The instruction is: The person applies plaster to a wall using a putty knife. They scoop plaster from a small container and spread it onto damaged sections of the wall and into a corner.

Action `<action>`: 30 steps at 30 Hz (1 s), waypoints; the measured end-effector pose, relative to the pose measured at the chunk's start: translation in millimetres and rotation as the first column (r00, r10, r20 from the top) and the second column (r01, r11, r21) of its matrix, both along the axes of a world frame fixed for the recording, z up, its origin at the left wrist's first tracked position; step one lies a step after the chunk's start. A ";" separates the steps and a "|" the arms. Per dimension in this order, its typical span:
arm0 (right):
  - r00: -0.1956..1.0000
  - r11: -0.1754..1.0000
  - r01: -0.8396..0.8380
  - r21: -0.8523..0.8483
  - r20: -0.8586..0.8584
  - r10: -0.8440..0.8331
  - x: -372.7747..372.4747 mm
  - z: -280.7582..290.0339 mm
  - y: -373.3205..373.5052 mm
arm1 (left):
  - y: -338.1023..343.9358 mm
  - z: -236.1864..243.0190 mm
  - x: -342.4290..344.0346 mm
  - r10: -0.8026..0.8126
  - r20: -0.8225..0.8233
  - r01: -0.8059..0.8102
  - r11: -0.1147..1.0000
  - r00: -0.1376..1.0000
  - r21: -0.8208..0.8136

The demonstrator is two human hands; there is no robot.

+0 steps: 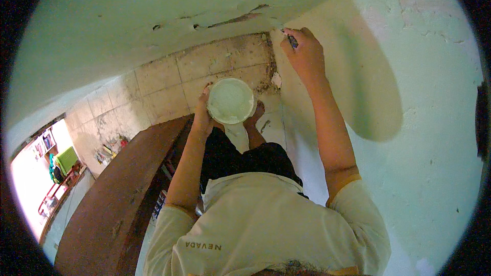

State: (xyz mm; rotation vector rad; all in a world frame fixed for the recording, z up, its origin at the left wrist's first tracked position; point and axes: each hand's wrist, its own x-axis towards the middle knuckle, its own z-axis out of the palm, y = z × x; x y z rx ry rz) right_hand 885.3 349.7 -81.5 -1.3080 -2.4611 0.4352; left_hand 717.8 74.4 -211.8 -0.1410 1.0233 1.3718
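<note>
My left hand [204,112] grips the left side of a round whitish tub [231,121], held in front of my legs. Inside the tub is a pale green, paint-like mass [230,98]. My right hand [307,57] is raised farther forward and to the right, its fingers closed round a small dark-handled tool [292,41]. The tool's working end is by the corner where the green wall [128,36] meets the cream-coloured patch of the right wall [327,30]; my fingers and the small size hide its kind.
Chipped, cracked plaster [235,19] runs along the wall ahead. Below it are stained tiles [156,75], with loose debris [276,80] in the corner. A large brown wooden piece of furniture [115,189] stands close on my left. Shelves with mixed items [64,161] show at far left.
</note>
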 end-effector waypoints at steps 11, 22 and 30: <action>0.997 0.997 -0.068 -0.034 -0.035 0.066 -39.3 -14.9 -8.1 | 5.0 0.3 0.0 0.018 0.049 -0.020 0.999 0.999 0.032; 0.998 0.991 -0.052 -0.120 0.026 0.056 -18.5 -69.9 -7.3 | -11.0 -7.4 -6.7 0.071 0.076 -0.075 0.996 0.995 0.049; 0.959 0.928 -0.264 -0.264 0.028 0.281 -84.0 -101.9 7.1 | -19.9 -5.6 -10.0 0.050 -0.025 -0.051 0.999 0.998 -0.016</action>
